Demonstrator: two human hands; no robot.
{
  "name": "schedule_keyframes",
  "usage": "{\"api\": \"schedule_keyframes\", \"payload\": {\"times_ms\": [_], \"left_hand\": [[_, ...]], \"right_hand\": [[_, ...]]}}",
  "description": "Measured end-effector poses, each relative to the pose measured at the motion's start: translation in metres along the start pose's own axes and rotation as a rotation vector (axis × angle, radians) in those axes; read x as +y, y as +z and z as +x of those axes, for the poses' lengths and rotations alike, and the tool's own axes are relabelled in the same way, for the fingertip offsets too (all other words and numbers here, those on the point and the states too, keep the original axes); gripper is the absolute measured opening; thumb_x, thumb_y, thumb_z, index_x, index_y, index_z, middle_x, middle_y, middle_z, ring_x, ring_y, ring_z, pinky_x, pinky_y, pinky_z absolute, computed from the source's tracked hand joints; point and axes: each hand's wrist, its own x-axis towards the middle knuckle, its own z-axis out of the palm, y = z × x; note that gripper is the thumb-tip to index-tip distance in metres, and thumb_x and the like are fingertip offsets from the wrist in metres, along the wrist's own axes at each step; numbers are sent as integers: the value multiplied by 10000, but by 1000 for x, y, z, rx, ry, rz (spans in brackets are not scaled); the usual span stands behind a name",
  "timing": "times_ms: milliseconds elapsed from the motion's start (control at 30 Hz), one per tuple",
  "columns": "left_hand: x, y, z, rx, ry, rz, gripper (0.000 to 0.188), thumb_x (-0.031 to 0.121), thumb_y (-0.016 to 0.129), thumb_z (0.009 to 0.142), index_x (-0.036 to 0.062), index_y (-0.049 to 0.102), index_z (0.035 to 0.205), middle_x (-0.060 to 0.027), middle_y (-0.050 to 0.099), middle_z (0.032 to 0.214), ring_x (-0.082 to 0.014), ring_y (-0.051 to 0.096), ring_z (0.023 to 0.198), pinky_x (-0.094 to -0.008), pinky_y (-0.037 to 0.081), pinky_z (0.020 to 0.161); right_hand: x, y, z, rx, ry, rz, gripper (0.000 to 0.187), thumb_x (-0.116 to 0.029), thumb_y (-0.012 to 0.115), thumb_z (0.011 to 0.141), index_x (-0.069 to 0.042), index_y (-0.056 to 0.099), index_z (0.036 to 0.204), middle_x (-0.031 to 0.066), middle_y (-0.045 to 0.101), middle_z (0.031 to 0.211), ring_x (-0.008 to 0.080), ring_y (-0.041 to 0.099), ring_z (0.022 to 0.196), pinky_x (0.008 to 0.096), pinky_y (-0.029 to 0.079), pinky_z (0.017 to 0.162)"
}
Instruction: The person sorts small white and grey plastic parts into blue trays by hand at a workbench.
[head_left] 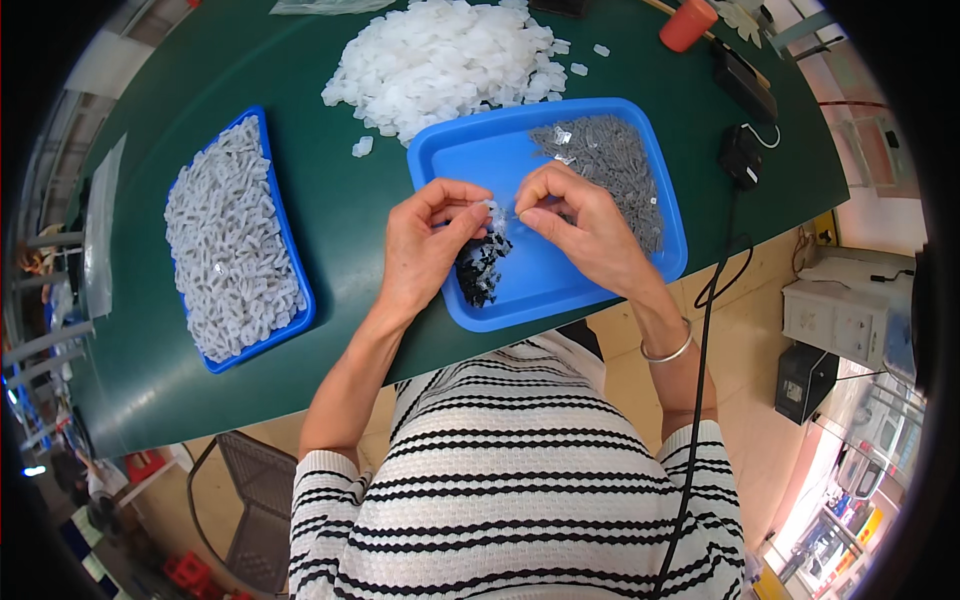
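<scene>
Both my hands work over a blue tray [560, 306] at the table's near edge. My left hand [425, 240] is closed in a pinch on a small translucent piece [492, 206] at its fingertips. Close by on the right, my right hand [585, 218] is also pinched; whatever its fingertips hold is too small to make out. Below the left fingers lies a small heap of black and clear bits [480, 272] in the tray. A pile of small grey parts [615, 165] fills the tray's far right side, partly hidden by my right hand.
A large mound of translucent white pieces [445, 65] lies beyond the tray. At left stands another blue tray [300, 290] full of pale grey clip-like parts [230, 240]. A red cylinder [688, 24], a black adapter [740, 155] and a hanging black cable [705, 350] are at right.
</scene>
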Motion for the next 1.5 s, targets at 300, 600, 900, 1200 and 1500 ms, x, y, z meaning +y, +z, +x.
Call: {"api": "schedule_keyframes", "payload": {"times_ms": [300,600,900,1200,1500], "left_hand": [[1,6,-3,25,-27,-45,165,21,649,890,-32,633,1046,-82,680,944,-126,668,825,-233,546,741],[-1,8,-11,59,1,-70,157,-13,644,881,-40,645,1035,-77,678,922,-117,662,831,-231,542,759],[-2,13,-20,134,204,252,131,2,654,878,-21,667,1006,-70,693,898,-116,665,825,-233,540,735],[-1,10,-27,27,-15,-162,129,4,635,892,-29,647,1016,-86,697,895,-98,652,807,-221,535,741],[29,-58,-23,277,261,319,86,31,628,897,38,689,957,-7,684,887,-69,606,785,-224,494,713]], "right_hand": [[-9,15,5,85,-82,-22,107,-56,632,850,-5,564,915,74,584,816,170,564,732,293,468,679],[-1,17,4,91,-110,-82,207,16,665,824,-7,517,967,46,553,870,113,542,770,253,477,711],[2,27,1,96,-24,35,250,43,658,834,-13,517,1032,32,559,890,75,541,782,217,475,716],[6,16,1,-175,133,443,264,18,660,849,-13,533,1078,1,551,902,48,525,853,188,459,761],[-7,35,13,-49,-47,74,207,-33,648,852,0,611,1053,43,611,853,102,577,809,252,485,708]]}}
